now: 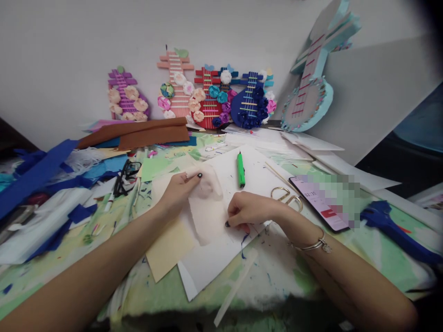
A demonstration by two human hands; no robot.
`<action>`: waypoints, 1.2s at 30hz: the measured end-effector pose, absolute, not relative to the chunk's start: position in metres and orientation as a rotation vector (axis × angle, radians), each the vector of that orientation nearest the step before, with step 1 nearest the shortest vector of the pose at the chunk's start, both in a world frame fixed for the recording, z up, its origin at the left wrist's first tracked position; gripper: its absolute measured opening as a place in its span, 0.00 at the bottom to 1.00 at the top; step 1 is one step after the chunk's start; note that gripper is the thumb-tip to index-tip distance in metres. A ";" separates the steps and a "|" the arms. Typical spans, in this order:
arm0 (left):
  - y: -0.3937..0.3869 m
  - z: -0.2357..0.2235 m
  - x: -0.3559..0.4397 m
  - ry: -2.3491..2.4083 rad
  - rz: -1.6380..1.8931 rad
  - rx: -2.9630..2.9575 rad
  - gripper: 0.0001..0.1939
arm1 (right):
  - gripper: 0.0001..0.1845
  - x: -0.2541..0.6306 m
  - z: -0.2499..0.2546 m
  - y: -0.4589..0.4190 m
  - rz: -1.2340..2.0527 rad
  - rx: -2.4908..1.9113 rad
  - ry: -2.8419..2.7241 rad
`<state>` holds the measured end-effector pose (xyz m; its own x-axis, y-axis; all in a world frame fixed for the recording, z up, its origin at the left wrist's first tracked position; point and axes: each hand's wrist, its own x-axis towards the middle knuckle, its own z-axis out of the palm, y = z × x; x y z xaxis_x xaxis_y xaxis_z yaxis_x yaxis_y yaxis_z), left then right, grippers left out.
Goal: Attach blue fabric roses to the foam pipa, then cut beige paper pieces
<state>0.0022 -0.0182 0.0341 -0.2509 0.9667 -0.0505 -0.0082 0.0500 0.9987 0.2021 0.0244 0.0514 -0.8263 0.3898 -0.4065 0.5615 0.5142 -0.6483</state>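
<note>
A thin cream crepe-like paper (206, 216) lies over stacked sheets at the middle of the table, curling up at its far edge. My left hand (178, 190) grips its upper left part, thumb on top and fingers partly hidden beneath. At the lower right edge of the same paper, my right hand (247, 210) is closed with thumb and fingers pinched together, apparently on the paper's edge. Underneath lie a white sheet (207, 272) and a pale yellow sheet (169, 251). Beyond my right hand rests a green utility knife (241, 170); gold-handled scissors (294, 202) lie beside my right wrist.
A phone (309, 196) and dark blue fabric (391, 223) lie at right. Eyeglasses (126, 177), blue strips (38, 180) and brown sheets (152, 133) spread across the left. Several flower-decorated lute-shaped crafts (207, 103) stand against the wall. A pale strip (235, 290) crosses the front edge.
</note>
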 end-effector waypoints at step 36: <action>-0.014 0.022 0.001 1.402 1.348 1.000 0.13 | 0.18 0.200 0.047 0.014 -1.011 0.563 3.017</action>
